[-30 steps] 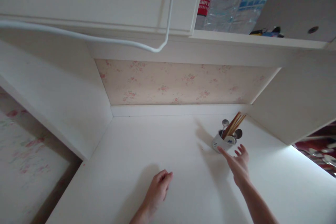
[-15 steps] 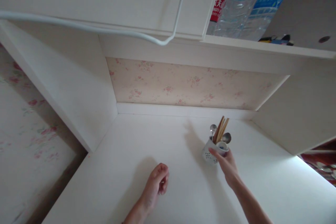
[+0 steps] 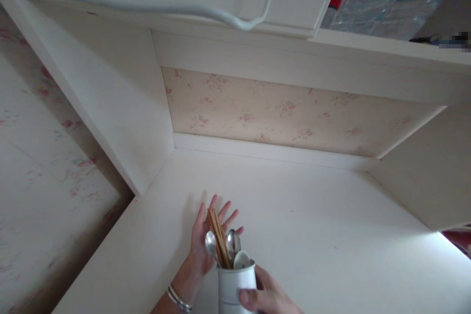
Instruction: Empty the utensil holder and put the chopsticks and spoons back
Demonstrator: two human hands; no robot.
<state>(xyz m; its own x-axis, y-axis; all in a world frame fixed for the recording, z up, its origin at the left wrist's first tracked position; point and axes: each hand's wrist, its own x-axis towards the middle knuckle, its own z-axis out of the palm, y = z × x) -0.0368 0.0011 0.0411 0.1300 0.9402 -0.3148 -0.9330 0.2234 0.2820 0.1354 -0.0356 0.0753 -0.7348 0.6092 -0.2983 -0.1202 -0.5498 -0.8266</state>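
Chopsticks of brown wood (image 3: 218, 235), two silver metal spoons (image 3: 211, 242) and a rounded white utensil (image 3: 241, 259) are sticking up from the white cylindrical container (image 3: 234, 285) your right hand (image 3: 270, 295) is clamping, low before you. Your left hand (image 3: 200, 244) is holding its fingers apart behind them.

The only view looks from the person's head, facing forward and down across the white tabletop (image 3: 324, 206) to the flowered wall panel (image 3: 265, 108) on the far side, close enough that its near border crops the utensil holder (image 3: 231, 287).
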